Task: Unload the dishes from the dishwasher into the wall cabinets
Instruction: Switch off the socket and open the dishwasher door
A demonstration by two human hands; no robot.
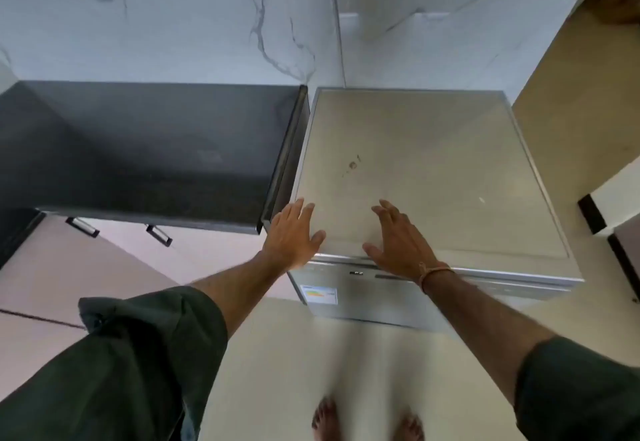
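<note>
A silver freestanding dishwasher (pixel 433 170) stands against the marble wall, and I look down on its flat top. Its door is closed, and a control strip and an energy label (pixel 319 294) show on the front. My left hand (pixel 294 232) lies with fingers spread at the top's front left corner. My right hand (pixel 398 239) is spread over the front edge near the middle, with an orange thread round its wrist. Both hands hold nothing. No dishes or wall cabinets are in view.
A dark stone countertop (pixel 145 149) sits directly left of the dishwasher, with pink base cabinets and metal handles (pixel 158 235) beneath. A beige wall panel (pixel 581 111) rises on the right. My bare feet (pixel 367 420) stand on a pale tiled floor in front.
</note>
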